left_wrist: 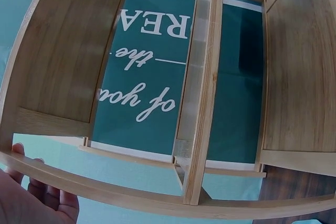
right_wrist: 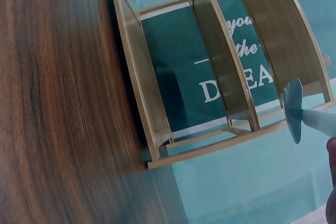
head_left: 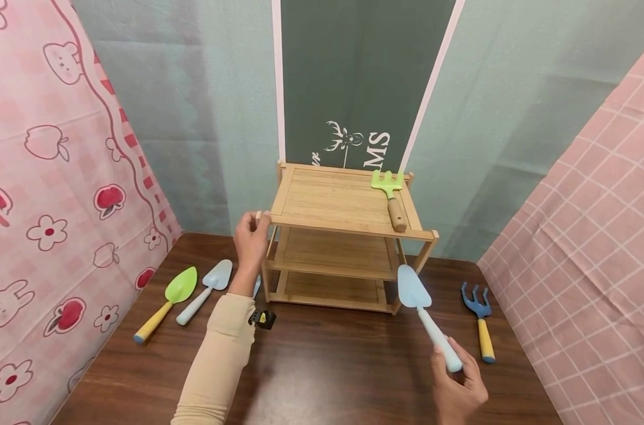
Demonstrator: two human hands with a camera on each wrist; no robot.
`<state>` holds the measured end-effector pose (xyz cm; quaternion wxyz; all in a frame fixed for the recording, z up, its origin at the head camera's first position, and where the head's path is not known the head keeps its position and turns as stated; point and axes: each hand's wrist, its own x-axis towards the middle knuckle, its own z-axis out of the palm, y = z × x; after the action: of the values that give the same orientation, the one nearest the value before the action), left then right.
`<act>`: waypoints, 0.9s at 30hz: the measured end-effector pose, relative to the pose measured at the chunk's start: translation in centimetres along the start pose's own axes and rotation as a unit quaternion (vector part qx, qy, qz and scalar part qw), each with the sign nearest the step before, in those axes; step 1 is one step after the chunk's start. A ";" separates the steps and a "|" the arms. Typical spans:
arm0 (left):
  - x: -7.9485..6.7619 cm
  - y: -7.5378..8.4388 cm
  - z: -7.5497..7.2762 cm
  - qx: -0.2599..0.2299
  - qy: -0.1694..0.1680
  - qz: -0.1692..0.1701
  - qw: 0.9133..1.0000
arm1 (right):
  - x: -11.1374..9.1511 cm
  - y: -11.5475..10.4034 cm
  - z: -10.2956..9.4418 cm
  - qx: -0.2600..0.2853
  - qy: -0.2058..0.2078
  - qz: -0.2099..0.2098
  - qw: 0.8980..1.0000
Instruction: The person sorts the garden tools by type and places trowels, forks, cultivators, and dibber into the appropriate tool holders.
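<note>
A three-tier wooden shelf (head_left: 332, 200) stands at the back of the table. My left hand (head_left: 251, 236) grips its upper left front corner; in the left wrist view the fingers (left_wrist: 50, 195) curl behind the wooden post (left_wrist: 105, 190). My right hand (head_left: 457, 383) holds a light blue trowel (head_left: 414, 286) by the end of its handle, blade pointing up toward the shelf's right front corner. The blade (right_wrist: 293, 109) overlaps the shelf's side in the right wrist view. On the top tier, toward the right, lies a green hand fork (head_left: 389, 186) with a wooden handle.
Left of the shelf lie a green trowel (head_left: 180, 286) with a yellow handle and another light blue trowel (head_left: 218, 274). A blue object (head_left: 257, 286) is mostly hidden behind my left wrist. A blue hand fork (head_left: 478, 304) lies at right. Curtains (head_left: 592, 236) enclose the dark wooden table (head_left: 322, 372).
</note>
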<state>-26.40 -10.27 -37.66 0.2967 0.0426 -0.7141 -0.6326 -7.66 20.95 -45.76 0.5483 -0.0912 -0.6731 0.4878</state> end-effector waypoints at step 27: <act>0.0 0.0 0.3 -0.007 0.012 0.006 1.000 | 0.6 1.7 5.4 0.093 -0.043 -0.044 0.994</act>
<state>-26.52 -10.03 -37.70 0.3093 0.0434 -0.7067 -0.6349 -13.10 19.22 -46.25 0.5458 0.0115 -0.6511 0.5272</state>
